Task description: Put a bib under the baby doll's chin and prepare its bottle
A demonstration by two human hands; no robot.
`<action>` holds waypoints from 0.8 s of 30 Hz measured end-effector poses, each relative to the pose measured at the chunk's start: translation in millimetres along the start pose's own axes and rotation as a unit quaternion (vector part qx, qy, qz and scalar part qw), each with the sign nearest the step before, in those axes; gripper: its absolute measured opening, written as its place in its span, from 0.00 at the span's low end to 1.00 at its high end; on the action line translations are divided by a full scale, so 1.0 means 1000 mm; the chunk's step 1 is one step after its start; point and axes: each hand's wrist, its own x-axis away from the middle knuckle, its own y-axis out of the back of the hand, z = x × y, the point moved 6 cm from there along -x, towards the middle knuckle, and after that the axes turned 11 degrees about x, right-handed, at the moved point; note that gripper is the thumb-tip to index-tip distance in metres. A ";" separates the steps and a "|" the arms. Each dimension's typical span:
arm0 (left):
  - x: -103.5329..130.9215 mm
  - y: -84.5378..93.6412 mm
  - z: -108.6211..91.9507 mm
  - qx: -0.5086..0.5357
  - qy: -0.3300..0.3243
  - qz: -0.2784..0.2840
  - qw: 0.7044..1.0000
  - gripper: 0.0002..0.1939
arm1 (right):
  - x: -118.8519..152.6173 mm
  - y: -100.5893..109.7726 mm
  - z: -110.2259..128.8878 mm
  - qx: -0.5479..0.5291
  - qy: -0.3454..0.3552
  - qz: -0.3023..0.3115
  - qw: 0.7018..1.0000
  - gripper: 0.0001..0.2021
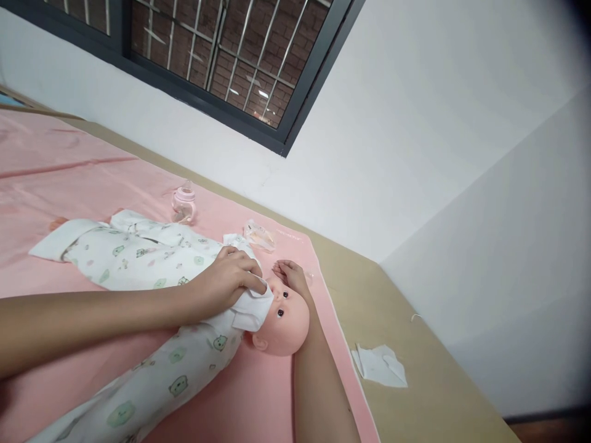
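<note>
A baby doll (289,320) lies on its back on a pink sheet, its head toward the right. It wears a white suit (157,246) with a green animal print. My left hand (231,280) reaches across its chest, fingers closed on a white cloth (253,311) at the doll's chin and mouth. Past the top of the head, my right forearm lies against the doll. My right hand (290,275) rests beside the doll's far cheek, its fingers extended and slightly curved, with nothing seen in them.
Beyond the doll, a pink baby bottle (184,203) stands on the pink sheet (258,394). A clear plastic wrapper (259,235) lies close to my hands. On the tan surface (415,363) at the right is a folded white tissue (381,365). A white wall (332,184) borders the far side.
</note>
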 end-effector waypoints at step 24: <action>-0.006 0.010 -0.003 -0.005 0.073 0.046 0.996 0.23 | 0.017 0.000 0.014 0.037 0.039 -0.002 0.999 0.13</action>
